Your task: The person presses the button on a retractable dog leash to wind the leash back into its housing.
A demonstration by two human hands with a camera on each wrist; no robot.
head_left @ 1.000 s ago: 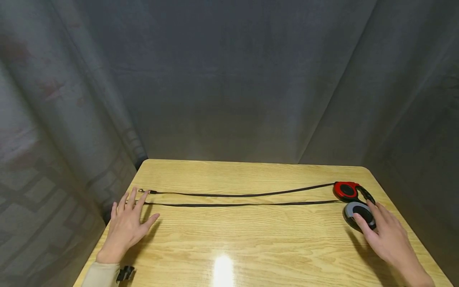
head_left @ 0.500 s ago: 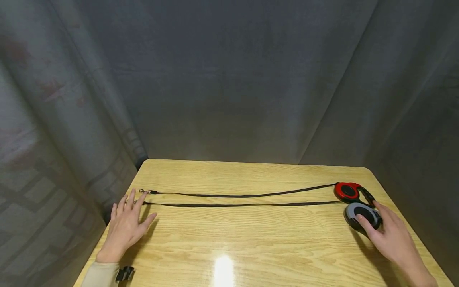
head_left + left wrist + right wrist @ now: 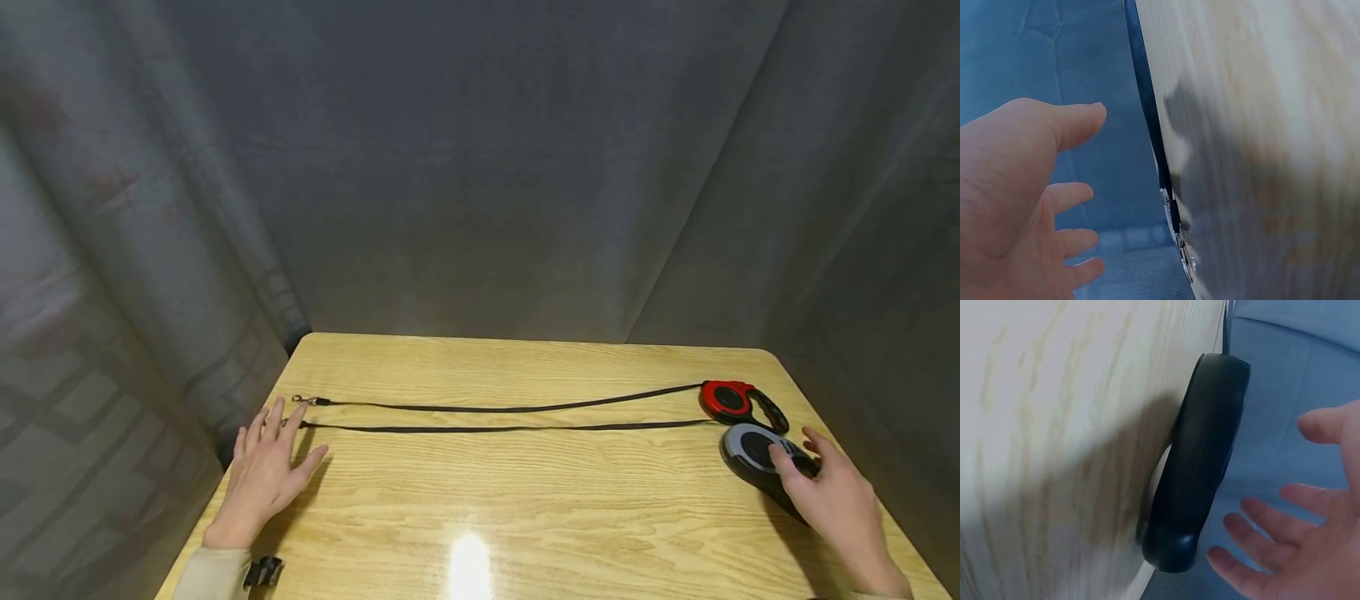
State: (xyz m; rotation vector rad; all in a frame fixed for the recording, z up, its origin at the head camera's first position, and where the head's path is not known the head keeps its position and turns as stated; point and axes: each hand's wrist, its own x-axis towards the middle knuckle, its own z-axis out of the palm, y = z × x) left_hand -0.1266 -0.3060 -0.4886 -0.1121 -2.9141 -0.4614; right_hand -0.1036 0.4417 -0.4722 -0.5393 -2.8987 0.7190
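Two retractable dog leashes lie on the table, their black straps stretched leftward. The grey-and-black leash is at the right, nearer the person, with the red-and-black leash just behind it. My right hand is over the handle end of the grey one; in the right wrist view its spread fingers stand apart from the black casing. At the left, my left hand has its fingers spread near the metal clips. The far clip shows fully; the near clip is partly behind the fingers.
The wooden table has its left and right edges close to both hands. Grey curtains hang behind it and on both sides. A black strap piece sits at the left wrist.
My right hand has drawn back to the right, off the grey leash, uncovering more of its casing and the red leash's handle. The left hand has hardly moved.
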